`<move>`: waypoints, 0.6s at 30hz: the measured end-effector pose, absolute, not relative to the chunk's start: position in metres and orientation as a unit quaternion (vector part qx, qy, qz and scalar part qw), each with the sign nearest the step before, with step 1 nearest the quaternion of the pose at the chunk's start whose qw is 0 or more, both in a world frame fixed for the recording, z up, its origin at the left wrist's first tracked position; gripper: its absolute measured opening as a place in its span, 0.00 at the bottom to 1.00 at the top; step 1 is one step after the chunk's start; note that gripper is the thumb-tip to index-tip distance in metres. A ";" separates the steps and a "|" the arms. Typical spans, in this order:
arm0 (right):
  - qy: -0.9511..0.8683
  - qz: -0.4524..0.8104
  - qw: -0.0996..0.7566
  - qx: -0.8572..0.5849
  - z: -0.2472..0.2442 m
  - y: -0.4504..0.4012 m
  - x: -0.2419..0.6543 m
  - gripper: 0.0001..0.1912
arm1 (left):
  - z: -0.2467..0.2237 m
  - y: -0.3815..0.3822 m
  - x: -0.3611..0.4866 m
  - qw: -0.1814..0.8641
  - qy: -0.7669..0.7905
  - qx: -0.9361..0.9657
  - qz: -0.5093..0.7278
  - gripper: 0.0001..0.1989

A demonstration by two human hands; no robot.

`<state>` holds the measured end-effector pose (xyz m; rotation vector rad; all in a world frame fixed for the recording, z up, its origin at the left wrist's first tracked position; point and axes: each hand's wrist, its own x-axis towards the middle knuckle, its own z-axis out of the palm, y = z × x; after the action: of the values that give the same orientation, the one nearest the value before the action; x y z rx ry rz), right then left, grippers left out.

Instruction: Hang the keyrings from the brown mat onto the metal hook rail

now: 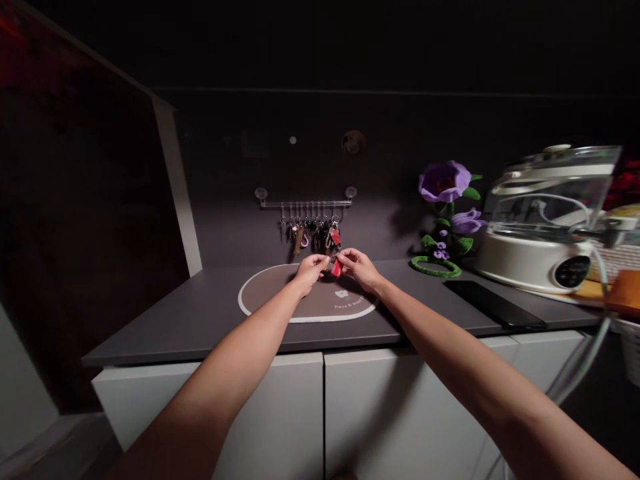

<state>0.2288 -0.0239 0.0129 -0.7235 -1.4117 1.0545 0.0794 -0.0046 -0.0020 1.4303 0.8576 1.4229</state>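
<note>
Both my hands meet above the oval brown mat [285, 303], just in front of a row of hanging keys [316, 233]. Between the fingers of my right hand [359, 268] is a pinched keychain with a small red tag [337, 268], which dangles below the fingertips. My left hand [311, 273] is closed in a pinch right beside it; what its fingertips hold is too small to make out. The keys hang from a clear hook rail [307, 204] on the dark wall, and another red piece [335, 237] shows at the rail's right end.
A black phone [493, 303] lies on the dark counter [175, 320] to the right. Behind it stand purple crocheted flowers [445, 183] with a green ring base, and a white appliance [530, 260] with a clear top. A white cable [595, 353] hangs over the counter's edge.
</note>
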 end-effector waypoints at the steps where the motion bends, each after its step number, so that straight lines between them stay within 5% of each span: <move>1: -0.597 0.449 0.587 -0.311 0.014 -0.023 0.230 0.19 | -0.002 -0.005 0.079 0.455 0.353 0.580 0.576 0.12; 18: -0.567 0.250 0.706 -0.343 0.077 0.051 0.241 0.16 | -0.004 -0.006 0.081 0.454 0.372 0.568 0.578 0.13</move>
<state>0.2411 0.0508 0.0767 -0.7612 -1.2589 0.5562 0.0809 -0.0057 -0.0036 1.4011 0.9179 1.4266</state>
